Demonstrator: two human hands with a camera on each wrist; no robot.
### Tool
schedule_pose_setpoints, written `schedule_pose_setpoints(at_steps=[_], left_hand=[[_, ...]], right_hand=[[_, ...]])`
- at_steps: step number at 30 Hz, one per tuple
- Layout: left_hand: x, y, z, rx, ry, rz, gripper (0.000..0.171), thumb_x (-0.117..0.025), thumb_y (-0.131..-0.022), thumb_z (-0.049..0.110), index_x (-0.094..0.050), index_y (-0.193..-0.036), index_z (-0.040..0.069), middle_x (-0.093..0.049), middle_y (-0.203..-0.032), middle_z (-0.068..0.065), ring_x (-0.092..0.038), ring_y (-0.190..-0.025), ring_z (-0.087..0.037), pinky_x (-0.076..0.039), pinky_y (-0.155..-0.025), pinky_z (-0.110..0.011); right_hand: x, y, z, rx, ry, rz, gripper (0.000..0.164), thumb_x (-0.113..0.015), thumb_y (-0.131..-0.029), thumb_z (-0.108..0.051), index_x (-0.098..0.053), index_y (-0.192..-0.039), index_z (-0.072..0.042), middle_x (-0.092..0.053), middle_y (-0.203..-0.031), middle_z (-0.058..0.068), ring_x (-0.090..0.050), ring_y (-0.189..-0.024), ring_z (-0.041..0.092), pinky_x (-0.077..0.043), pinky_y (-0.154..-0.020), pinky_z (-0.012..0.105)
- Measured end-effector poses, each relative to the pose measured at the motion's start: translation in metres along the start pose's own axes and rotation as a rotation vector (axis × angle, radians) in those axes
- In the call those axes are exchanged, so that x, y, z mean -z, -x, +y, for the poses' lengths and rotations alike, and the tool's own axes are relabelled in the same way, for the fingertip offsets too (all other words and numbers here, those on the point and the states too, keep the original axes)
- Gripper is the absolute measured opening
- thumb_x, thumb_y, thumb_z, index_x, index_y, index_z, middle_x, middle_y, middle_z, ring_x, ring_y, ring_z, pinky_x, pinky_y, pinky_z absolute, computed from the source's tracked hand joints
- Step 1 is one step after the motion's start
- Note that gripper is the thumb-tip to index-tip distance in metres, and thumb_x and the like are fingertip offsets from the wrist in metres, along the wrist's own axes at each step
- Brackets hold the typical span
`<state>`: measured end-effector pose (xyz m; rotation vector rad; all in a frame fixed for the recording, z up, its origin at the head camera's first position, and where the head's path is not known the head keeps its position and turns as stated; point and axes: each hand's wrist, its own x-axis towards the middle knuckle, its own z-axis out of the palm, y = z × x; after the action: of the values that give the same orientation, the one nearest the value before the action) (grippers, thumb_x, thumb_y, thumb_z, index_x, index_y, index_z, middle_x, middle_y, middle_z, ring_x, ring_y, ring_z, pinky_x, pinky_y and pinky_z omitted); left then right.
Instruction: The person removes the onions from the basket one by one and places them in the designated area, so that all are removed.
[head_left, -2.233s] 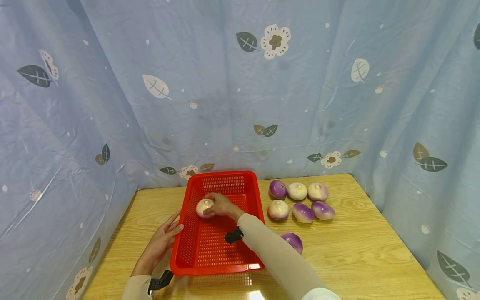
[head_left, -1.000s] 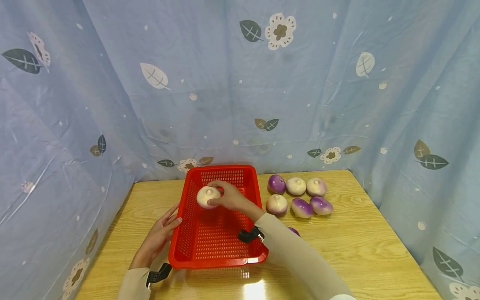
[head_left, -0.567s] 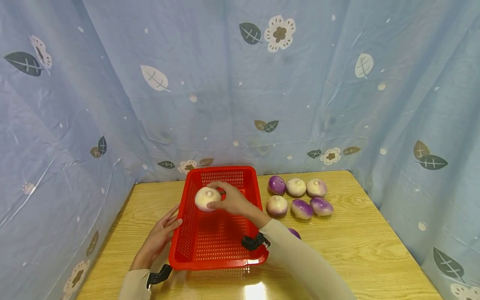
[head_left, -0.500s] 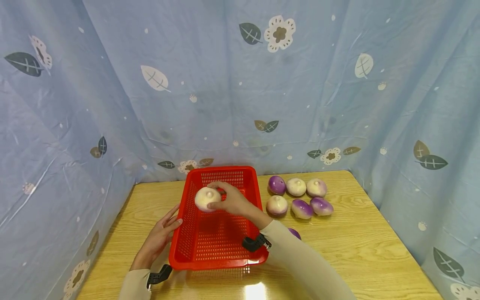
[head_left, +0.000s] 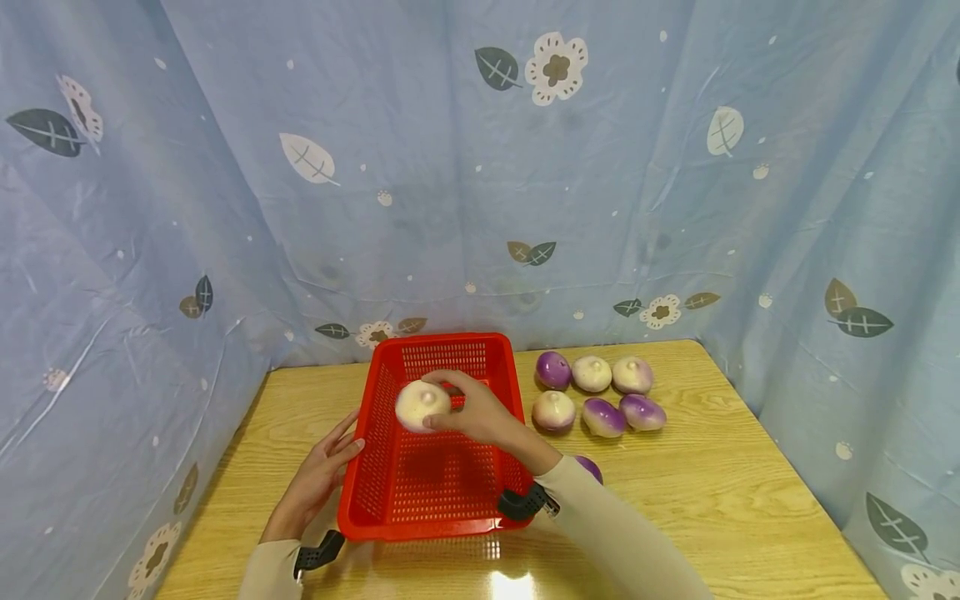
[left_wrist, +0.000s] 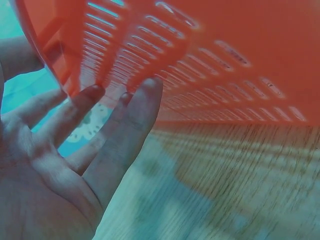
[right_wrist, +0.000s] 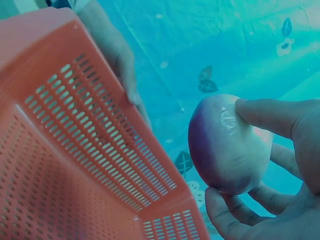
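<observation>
My right hand (head_left: 476,410) holds a round white-and-purple turnip (head_left: 422,406) over the red perforated basket (head_left: 438,528). Its root nub faces up in the head view. In the right wrist view the thumb presses one side of the turnip (right_wrist: 227,145), with curled fingers on the other. The left hand (head_left: 321,475) rests against the basket's left side. As the left wrist view shows, its fairly straight fingers (left_wrist: 122,135) touch the outside of the slotted wall, with the thumb up by the rim.
Several glossy turnips (head_left: 553,412) lie on the wooden table (head_left: 720,500) to the right of the basket. Another purple one (head_left: 590,468) is partly hidden behind my right sleeve (head_left: 622,533). A blue patterned curtain (head_left: 480,208) closes off the back and sides.
My right hand has raised the turnip from low in the basket, then shifted it slightly right. The left hand stays at the basket's side.
</observation>
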<state>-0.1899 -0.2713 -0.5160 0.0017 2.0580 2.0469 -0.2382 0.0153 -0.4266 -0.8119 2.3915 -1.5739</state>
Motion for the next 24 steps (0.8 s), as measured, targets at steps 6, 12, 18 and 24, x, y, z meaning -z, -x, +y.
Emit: schedule_pose_setpoints(at_steps=[6, 12, 18, 24], left_hand=[[-0.001, 0.000, -0.001, 0.010, -0.006, 0.021, 0.061, -0.053, -0.095, 0.026, -0.023, -0.147, 0.034, -0.035, -0.150, -0.014, -0.061, -0.112, -0.015, -0.054, -0.088, -0.039], [-0.001, -0.001, -0.002, 0.022, -0.002, 0.031, 0.061, -0.054, -0.094, 0.028, -0.025, -0.146, 0.036, -0.037, -0.149, -0.011, -0.061, -0.112, -0.016, -0.053, -0.089, -0.041], [-0.001, 0.000, -0.004, 0.018, 0.006, 0.025, 0.061, -0.055, -0.094, 0.027, -0.024, -0.146, 0.036, -0.037, -0.149, -0.010, -0.060, -0.114, -0.019, -0.052, -0.090, -0.042], [-0.001, -0.001, -0.003, 0.018, 0.008, 0.028, 0.061, -0.055, -0.094, 0.027, -0.025, -0.146, 0.037, -0.038, -0.148, -0.009, -0.060, -0.114, -0.018, -0.052, -0.090, -0.042]], right_hand=[[0.004, 0.010, -0.003, -0.012, -0.035, 0.010, 0.057, -0.080, -0.073, -0.025, -0.054, -0.124, -0.028, -0.055, -0.127, -0.003, -0.055, -0.115, 0.021, -0.053, -0.086, 0.029], [0.009, 0.021, -0.007, 0.001, -0.080, -0.007, 0.057, -0.078, -0.074, -0.026, -0.053, -0.125, -0.031, -0.054, -0.127, -0.002, -0.054, -0.114, 0.020, -0.053, -0.086, 0.030], [0.014, 0.035, -0.008, 0.008, -0.066, 0.025, 0.058, -0.079, -0.074, -0.026, -0.053, -0.125, -0.031, -0.053, -0.127, -0.003, -0.055, -0.115, 0.021, -0.054, -0.085, 0.033], [0.027, 0.049, -0.005, -0.019, -0.128, 0.015, 0.059, -0.077, -0.076, -0.025, -0.050, -0.128, -0.032, -0.049, -0.129, -0.004, -0.057, -0.112, 0.024, -0.054, -0.085, 0.030]])
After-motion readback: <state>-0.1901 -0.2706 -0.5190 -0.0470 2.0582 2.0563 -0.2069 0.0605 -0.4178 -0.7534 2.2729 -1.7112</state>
